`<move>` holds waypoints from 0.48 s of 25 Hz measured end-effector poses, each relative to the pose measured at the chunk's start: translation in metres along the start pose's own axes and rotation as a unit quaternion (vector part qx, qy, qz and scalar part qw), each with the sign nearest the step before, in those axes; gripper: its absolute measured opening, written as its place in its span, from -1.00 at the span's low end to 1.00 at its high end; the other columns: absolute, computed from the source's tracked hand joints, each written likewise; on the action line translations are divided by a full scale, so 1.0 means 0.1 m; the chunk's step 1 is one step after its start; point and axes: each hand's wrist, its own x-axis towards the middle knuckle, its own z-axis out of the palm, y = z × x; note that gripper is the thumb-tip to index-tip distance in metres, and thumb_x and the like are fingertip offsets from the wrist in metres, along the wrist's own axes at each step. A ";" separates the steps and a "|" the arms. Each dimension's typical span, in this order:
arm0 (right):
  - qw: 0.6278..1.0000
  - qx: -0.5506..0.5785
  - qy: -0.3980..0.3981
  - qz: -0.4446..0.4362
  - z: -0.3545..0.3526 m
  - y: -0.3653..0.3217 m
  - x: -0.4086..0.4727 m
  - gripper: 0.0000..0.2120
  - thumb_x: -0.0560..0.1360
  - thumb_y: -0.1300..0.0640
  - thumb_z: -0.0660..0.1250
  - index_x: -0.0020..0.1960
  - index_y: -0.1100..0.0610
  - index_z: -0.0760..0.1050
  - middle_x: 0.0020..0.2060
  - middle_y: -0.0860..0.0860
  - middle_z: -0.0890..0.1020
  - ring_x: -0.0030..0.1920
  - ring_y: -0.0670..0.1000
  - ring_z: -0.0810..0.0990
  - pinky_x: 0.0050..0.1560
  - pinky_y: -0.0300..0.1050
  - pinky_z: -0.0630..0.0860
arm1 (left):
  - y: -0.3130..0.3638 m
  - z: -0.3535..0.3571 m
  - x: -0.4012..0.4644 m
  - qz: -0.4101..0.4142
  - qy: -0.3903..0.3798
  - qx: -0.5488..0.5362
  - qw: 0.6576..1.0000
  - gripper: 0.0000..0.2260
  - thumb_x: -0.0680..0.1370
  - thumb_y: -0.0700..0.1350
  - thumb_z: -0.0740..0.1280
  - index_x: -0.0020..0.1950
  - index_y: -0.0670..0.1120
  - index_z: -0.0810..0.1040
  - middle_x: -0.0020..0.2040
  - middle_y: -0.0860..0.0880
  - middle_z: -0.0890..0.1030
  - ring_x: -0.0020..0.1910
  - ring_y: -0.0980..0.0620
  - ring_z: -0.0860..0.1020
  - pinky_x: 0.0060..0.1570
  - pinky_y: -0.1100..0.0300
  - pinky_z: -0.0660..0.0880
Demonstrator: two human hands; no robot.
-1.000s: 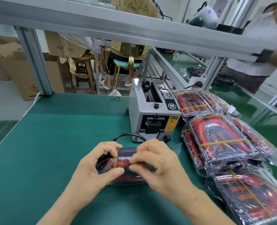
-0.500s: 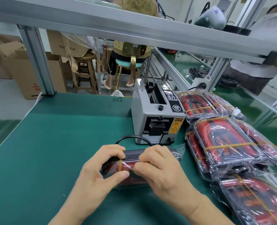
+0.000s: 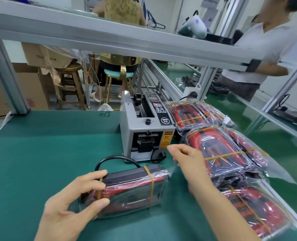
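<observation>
The desk (image 3: 45, 150), covered in a green mat, is stretching wide and bare across its left half, leaving free room from the left edge to the middle. A pile (image 3: 220, 150) of clear crinkly bags is crowding the right edge from back to front. Each bag is holding red and black gear and is cinched by a tan band. A grey boxy metal dispenser (image 3: 135, 122) is standing mid-desk, its right side just beside the pile and its black slot facing the near edge.

The pack (image 3: 132, 192), another glossy bag with red and black parts inside, is lying flat near the front edge, just in front of the dispenser and left of the pile. The left hand (image 3: 69, 211) is gripping the pack's left end, thumb underneath and fingers curling over the top. The right hand (image 3: 189, 159) is hovering between dispenser and pile, fingers loosely bent and holding nothing visible. Two bands (image 3: 151, 185) are wrapping the pack, one under the left fingers. A black cable (image 3: 117, 157) is looping up behind the pack.
</observation>
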 end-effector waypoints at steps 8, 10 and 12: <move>0.986 0.070 -0.004 0.149 0.42 -0.05 0.34 -0.94 0.42 0.14 0.50 -0.18 0.09 0.63 -0.61 -0.16 0.51 -0.47 -0.12 0.39 -0.44 -0.30 0.40 | 0.12 0.04 -0.01 0.047 0.022 0.075 0.996 -0.88 0.34 0.07 0.43 -0.17 0.09 0.61 0.06 0.14 0.62 -0.04 0.15 0.60 0.07 0.48 0.42; 0.984 0.066 0.000 0.163 0.45 -0.08 0.31 -0.92 0.43 0.11 0.50 -0.17 0.08 0.61 -0.64 -0.14 0.49 -0.52 -0.09 0.32 -0.54 -0.32 0.37 | 0.13 0.03 -0.02 0.054 0.025 0.083 0.995 -0.90 0.35 0.07 0.42 -0.17 0.12 0.61 0.06 0.16 0.60 -0.04 0.17 0.58 0.06 0.50 0.41; 0.982 0.044 0.017 0.181 0.49 -0.10 0.30 -0.90 0.43 0.12 0.49 -0.18 0.11 0.59 -0.60 -0.07 0.50 -0.56 -0.07 0.31 -0.59 -0.36 0.34 | 0.13 0.03 -0.04 0.055 0.034 0.092 0.994 -0.88 0.35 0.06 0.42 -0.17 0.08 0.62 0.05 0.16 0.60 -0.04 0.18 0.57 0.06 0.48 0.42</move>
